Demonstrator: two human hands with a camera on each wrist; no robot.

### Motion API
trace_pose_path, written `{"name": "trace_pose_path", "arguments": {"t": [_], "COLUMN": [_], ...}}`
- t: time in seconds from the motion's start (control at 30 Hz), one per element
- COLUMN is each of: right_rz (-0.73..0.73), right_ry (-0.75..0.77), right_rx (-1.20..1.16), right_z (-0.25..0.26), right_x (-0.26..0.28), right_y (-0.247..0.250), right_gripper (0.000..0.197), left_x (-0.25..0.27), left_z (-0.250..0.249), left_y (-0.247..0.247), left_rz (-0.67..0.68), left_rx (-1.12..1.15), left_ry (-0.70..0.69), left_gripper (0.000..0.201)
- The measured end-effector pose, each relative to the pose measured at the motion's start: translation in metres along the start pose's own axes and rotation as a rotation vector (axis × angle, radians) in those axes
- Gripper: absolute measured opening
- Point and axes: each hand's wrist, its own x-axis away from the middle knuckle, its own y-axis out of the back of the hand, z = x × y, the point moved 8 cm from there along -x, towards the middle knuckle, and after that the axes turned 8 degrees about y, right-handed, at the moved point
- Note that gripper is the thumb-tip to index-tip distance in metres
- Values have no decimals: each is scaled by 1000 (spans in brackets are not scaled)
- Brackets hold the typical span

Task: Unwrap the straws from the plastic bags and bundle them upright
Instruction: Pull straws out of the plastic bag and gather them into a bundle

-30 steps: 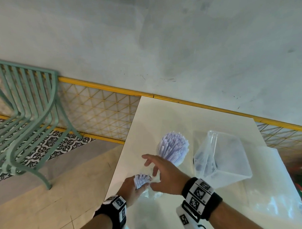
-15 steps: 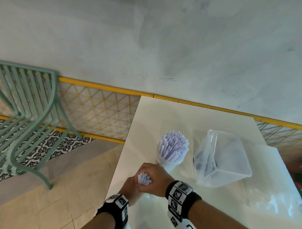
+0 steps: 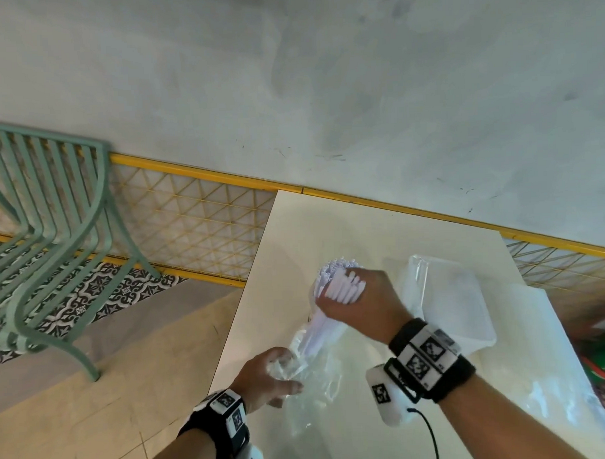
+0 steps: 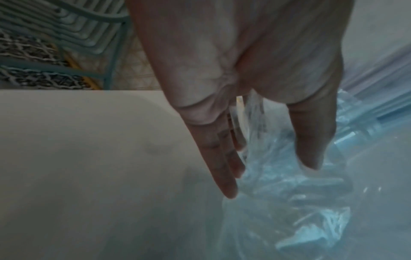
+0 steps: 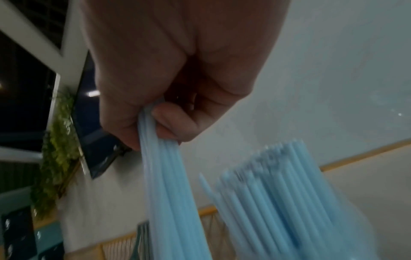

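My right hand point(image 3: 351, 296) grips a handful of white straws point(image 3: 342, 286), lifted clear of the table and slanting down toward the bag. In the right wrist view my fingers point(image 5: 169, 126) curl round these straws point(image 5: 171, 184). Just behind stands the upright bundle of straws point(image 3: 333, 265), partly hidden by my hand; it shows blurred as the bundle point(image 5: 280, 193) in that view. My left hand point(image 3: 282, 365) holds the crumpled clear plastic bag point(image 3: 309, 370) low near the table's left edge. The bag point(image 4: 278, 193) is pinched between thumb and fingers point(image 4: 224, 168).
A clear plastic tub point(image 3: 447, 303) lies tilted to the right of the bundle. A large clear plastic sheet point(image 3: 556, 375) covers the white table point(image 3: 345, 227) at the right. The table's left edge point(image 3: 242, 317) drops to the floor. A green metal chair point(image 3: 54, 238) stands far left.
My right hand closed round the straws in the bag, then pulled them up and away toward the upright bundle. The left hand stayed low, keeping the bag.
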Motion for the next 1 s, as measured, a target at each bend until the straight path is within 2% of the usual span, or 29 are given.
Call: {"name": "trace_pose_path", "arguments": {"t": [0.07,0.13,0.2,0.37,0.43,0.5,0.53,0.57,0.63,0.7,0.77,0.87,1.0], "right_rz": [-86,-67,-11,99,125,142,153,170,205,212,209,232,245], "right_ry": [41,57,55,-96,-153,-175,-182,-183,-163,-171,-201,-257,-217], "right_rx": [-1,-24,-24,-80,-91,-117,-125,-126,-102,-85,-84,-127,-152], "right_z": [16,18,7,-42,-54,-60,-61,-63,-69,-77,-85,-82,-52], "right_x": [2,9,21,50,56,60,62,64,68,73,75,70,43], "right_y": [20,22,12,-29,-41,-49,-53,-57,-65,-69,-69,-66,-33], "right_gripper": [24,25,28,32,36,33,31,31,31,33,33,33,25], "left_x": [1,1,3,4,17,30,33,33,27,18,11,5,-2], "left_z": [6,17,25,31,12,-14,-24,-29,-22,-4,14,19,5], "left_y": [0,1,6,17,26,21,12,-1,-24,-30,-33,-35,-34], "left_rz": [-12,-43,-131,-363,-571,-715,-708,-643,-488,-405,-337,-278,-241], "left_rx": [134,259,247,-191,-421,-692,-804,-918,-1103,-1172,-1184,-1165,-1087], "left_ry": [57,128,169,147,23,-185,-299,-386,-468,-383,-268,-205,-244], "left_gripper": [60,69,69,94,99,96,92,85,67,59,61,51,46]}}
